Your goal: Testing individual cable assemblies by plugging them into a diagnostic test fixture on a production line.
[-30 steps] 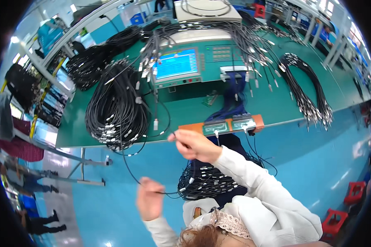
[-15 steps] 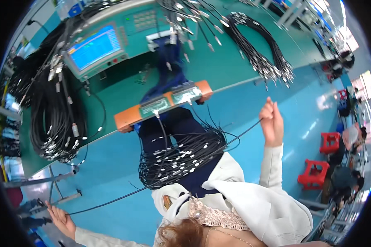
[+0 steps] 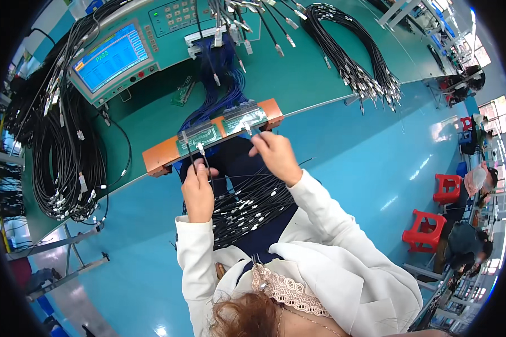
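My left hand (image 3: 198, 194) is closed on a black cable (image 3: 189, 150) whose end rises in front of the left green circuit board (image 3: 205, 135). A white plug (image 3: 201, 147) sits at that board's near edge, with another cable running down from it. My right hand (image 3: 276, 157) pinches at a cable by the white plug (image 3: 248, 129) on the right green circuit board (image 3: 253, 117); its fingertips partly hide it. Both boards are mounted on an orange-brown bar (image 3: 162, 158) at the table edge, with blue wires (image 3: 230, 84) behind. A bundle of black cables (image 3: 247, 216) lies across my lap.
A tester with a lit blue screen (image 3: 111, 59) stands on the green table (image 3: 298, 84). Cable coils hang at the left (image 3: 67, 163) and lie at the right (image 3: 371, 62). Red stools (image 3: 424, 231) and other people are on the right, over a blue floor (image 3: 371, 151).
My hands were spread wide with a black cable stretched between them. Both have come in to the boards, one hand by each. The tester's screen now shows large green lettering.
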`<state>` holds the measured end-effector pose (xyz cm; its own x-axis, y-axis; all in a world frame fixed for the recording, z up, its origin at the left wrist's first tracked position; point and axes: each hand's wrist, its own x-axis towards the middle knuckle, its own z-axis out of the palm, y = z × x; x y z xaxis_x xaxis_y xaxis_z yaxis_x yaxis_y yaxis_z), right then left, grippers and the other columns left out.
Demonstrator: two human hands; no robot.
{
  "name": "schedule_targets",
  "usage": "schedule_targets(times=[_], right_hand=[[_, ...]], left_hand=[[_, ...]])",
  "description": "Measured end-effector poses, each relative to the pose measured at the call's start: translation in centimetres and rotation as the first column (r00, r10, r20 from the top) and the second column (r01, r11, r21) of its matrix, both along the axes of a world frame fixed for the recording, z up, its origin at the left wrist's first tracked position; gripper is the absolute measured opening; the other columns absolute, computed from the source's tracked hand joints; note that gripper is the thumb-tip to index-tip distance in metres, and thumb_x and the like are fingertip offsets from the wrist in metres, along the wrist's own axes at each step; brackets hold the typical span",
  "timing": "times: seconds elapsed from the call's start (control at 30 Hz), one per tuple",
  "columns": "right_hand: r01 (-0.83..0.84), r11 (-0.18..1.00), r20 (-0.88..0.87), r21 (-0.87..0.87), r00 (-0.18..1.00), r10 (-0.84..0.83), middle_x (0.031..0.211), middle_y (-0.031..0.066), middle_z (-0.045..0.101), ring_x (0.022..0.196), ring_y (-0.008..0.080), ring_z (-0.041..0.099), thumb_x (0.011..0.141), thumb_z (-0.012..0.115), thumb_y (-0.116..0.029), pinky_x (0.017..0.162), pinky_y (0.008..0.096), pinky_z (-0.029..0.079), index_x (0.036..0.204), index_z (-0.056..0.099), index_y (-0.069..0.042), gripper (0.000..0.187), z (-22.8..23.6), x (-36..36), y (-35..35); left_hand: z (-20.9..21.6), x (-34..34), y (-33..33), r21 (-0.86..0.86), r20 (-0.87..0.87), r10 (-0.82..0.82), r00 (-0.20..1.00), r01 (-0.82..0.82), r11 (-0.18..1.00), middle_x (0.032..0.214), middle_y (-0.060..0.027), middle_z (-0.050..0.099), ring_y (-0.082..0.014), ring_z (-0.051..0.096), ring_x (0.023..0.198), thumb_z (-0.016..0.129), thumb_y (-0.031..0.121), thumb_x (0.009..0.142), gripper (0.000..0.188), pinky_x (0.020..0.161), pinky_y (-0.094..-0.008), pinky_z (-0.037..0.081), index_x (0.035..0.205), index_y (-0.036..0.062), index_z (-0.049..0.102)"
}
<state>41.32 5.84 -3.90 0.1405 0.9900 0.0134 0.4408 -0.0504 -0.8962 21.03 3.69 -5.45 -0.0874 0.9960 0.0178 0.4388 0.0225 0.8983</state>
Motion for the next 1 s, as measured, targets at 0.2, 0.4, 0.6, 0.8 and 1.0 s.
schedule_targets(times=[0.2, 0.4, 0.6, 0.8, 1.0], right_hand=[[-0.018, 0.995, -0.015, -0.1, 1.0, 0.017, 0.052, 0.0059, 0.057, 0.046, 0.0121, 0.052, 0.088, 0.053, -0.017, 0.048, 0.0279, 0.04, 0.074, 0.061, 0.001, 0.024, -0.3, 0.9, -2.7], [0.521, 0.844, 0.517, 0.124, 0.692, -0.503, 0.081, 0.0163, 0.061, 0.071, 0.0325, 0.059, 0.093, 0.046, -0.025, 0.064, 0.0399, 0.046, 0.096, 0.057, 0.0, 0.027, -5.4, 17.2, -8.1], [0.58, 0.813, -0.428, -0.056, 0.722, -0.544, 0.074, 0.0033, 0.052, 0.045, 0.0019, 0.028, 0.097, 0.037, -0.018, 0.038, 0.0181, 0.021, 0.119, 0.049, -0.003, 0.03, 0.4, 19.7, -7.9], [0.313, 0.948, -0.413, 0.053, 0.871, -0.264, 0.064, -0.0034, 0.044, 0.047, 0.0009, 0.025, 0.096, 0.045, -0.016, 0.041, 0.0176, 0.022, 0.114, 0.053, 0.0, 0.026, 5.0, 12.1, -5.4], [-0.192, 0.945, -0.7, -0.265, 0.712, -0.052, 0.057, -0.0052, 0.034, 0.045, 0.0026, 0.025, 0.095, 0.048, -0.022, 0.041, 0.0199, 0.021, 0.094, 0.057, -0.002, 0.023, 2.8, 1.1, -2.9]], left_hand=[[0.0, 1.5, -3.7, -0.046, 0.135, -0.003, 0.991, 0.009, 0.999, 0.054, 0.0028, 0.04, -0.0051, 0.035, 0.048, 0.043, 0.024, 0.096, 0.031, 0.044, -0.0228, 0.026, 0.077, 0.0026, 0.054], [1.8, -14.0, -11.8, -0.236, 0.146, 0.689, 0.71, -0.652, 0.721, 0.08, -0.0009, 0.058, -0.0036, 0.037, 0.051, 0.046, 0.039, 0.093, 0.039, 0.041, -0.0209, 0.028, 0.108, 0.004, 0.057], [0.0, -32.8, -20.5, -0.173, 0.301, 0.875, 0.379, -0.881, 0.441, 0.07, 0.0003, 0.044, -0.0044, 0.031, 0.049, 0.045, 0.029, 0.096, 0.038, 0.041, -0.0227, 0.024, 0.117, -0.0024, 0.048], [9.4, -20.9, -12.0, -0.161, 0.63, 0.453, 0.631, -0.465, 0.871, 0.061, 0.0039, 0.032, -0.003, 0.024, 0.05, 0.047, 0.02, 0.096, 0.031, 0.045, -0.0216, 0.021, 0.118, -0.0019, 0.045], [3.8, -5.1, -4.0, -0.352, 0.804, 0.263, 0.533, 0.072, 0.933, 0.057, 0.0058, 0.03, -0.0031, 0.024, 0.047, 0.041, 0.02, 0.098, 0.018, 0.043, -0.02, 0.021, 0.104, 0.0047, 0.049]])
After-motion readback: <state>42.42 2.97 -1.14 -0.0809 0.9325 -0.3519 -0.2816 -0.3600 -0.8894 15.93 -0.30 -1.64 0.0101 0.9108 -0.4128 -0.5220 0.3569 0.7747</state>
